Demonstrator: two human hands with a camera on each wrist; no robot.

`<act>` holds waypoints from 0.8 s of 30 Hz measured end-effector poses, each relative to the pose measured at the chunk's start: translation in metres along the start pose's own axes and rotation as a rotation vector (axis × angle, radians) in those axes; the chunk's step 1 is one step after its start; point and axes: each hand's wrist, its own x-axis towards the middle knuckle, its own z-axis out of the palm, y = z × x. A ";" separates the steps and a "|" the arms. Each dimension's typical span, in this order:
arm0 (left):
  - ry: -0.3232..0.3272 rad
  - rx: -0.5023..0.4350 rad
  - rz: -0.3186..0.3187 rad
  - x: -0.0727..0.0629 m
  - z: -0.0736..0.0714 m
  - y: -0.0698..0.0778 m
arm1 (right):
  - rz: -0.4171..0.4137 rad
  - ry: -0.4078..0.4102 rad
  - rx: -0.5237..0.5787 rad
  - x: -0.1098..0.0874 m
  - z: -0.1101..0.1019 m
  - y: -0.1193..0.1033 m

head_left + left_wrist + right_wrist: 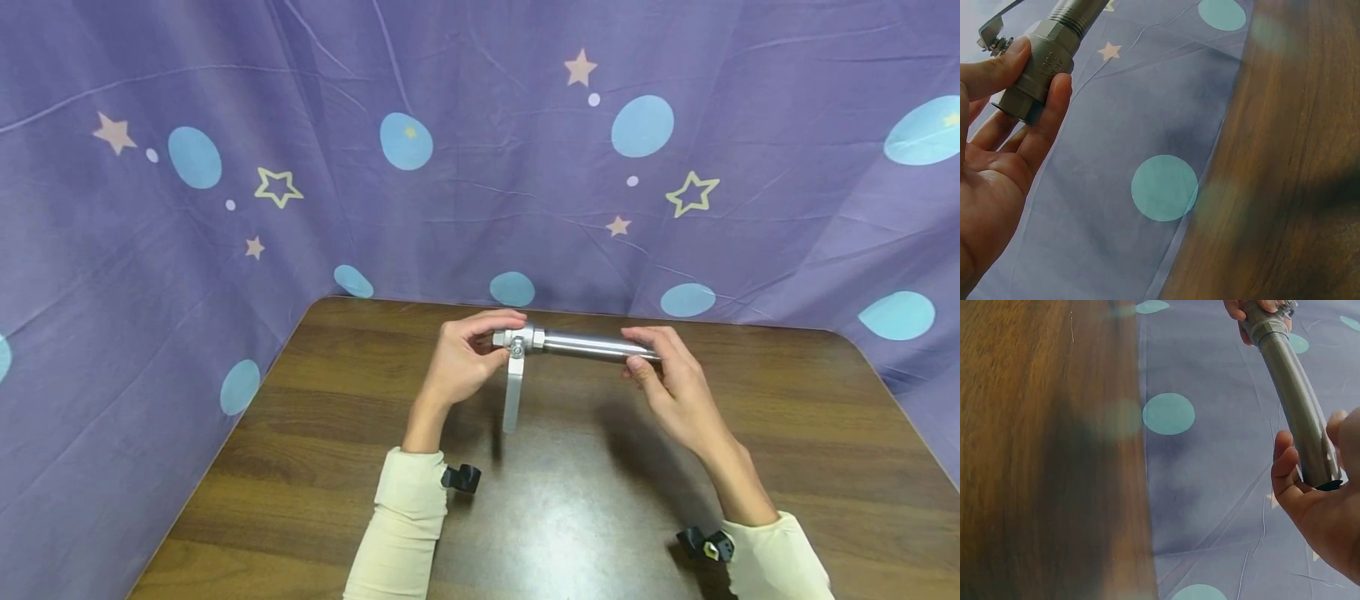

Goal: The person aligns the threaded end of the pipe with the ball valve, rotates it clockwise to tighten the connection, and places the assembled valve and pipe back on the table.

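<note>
Valve and pipe, end to end above table.
Our left hand grips the former, right hand the latter's free end; we suspect a loosened hold could let smooth metal slip.

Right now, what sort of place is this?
Probably an indoor work corner, perhaps a makeshift booth. A patterned purple curtain hangs behind and beside a wooden table, and above it your left hand holds a valve joined to a metal pipe, which your right hand grips.
</note>
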 end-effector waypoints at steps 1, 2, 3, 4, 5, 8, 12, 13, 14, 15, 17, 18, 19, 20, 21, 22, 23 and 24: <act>0.002 0.004 0.001 0.000 0.000 0.000 | -0.012 -0.002 -0.011 0.000 0.000 0.000; 0.003 0.006 0.003 0.000 0.000 0.000 | -0.027 -0.002 -0.020 0.000 0.000 0.000; 0.006 0.008 0.006 0.000 0.000 0.000 | -0.040 -0.002 -0.028 0.000 0.001 0.000; 0.007 0.008 0.011 0.000 -0.001 0.000 | -0.051 0.000 -0.038 0.000 0.001 0.000; 0.009 0.008 0.016 0.000 -0.001 0.000 | -0.059 0.005 -0.048 0.000 0.001 0.000; 0.014 -0.003 0.026 0.000 -0.001 -0.001 | -0.068 0.012 -0.030 0.000 0.002 0.000; 0.020 -0.013 0.027 0.000 -0.001 -0.001 | -0.063 0.041 -0.002 0.000 0.004 -0.001; 0.020 -0.013 0.025 0.000 -0.001 -0.001 | -0.063 0.049 0.001 0.000 0.004 -0.002; 0.021 -0.013 0.024 0.000 -0.001 -0.001 | -0.066 0.059 -0.004 0.000 0.005 -0.002; 0.021 -0.012 0.023 0.000 -0.001 -0.001 | -0.068 0.068 -0.010 0.000 0.005 -0.002; 0.018 -0.010 0.021 0.000 -0.001 -0.001 | -0.070 0.078 -0.018 0.000 0.005 -0.002; 0.018 -0.009 0.020 0.000 -0.001 -0.001 | -0.069 0.081 -0.019 0.000 0.005 -0.002; 0.017 -0.009 0.019 0.000 -0.001 -0.001 | -0.067 0.081 -0.015 0.000 0.005 -0.002; 0.016 -0.009 0.017 0.000 -0.001 -0.001 | -0.064 0.080 -0.012 0.000 0.005 -0.002; 0.015 -0.008 0.016 0.000 -0.001 0.000 | -0.058 0.078 -0.008 0.000 0.005 -0.002; 0.015 -0.009 0.015 0.000 -0.001 0.000 | -0.052 0.074 -0.002 0.000 0.005 -0.002; 0.015 -0.008 0.013 0.000 -0.001 0.001 | -0.046 0.071 0.001 0.000 0.005 -0.002; 0.015 -0.008 0.012 0.000 -0.001 0.001 | -0.040 0.067 0.005 0.000 0.005 -0.002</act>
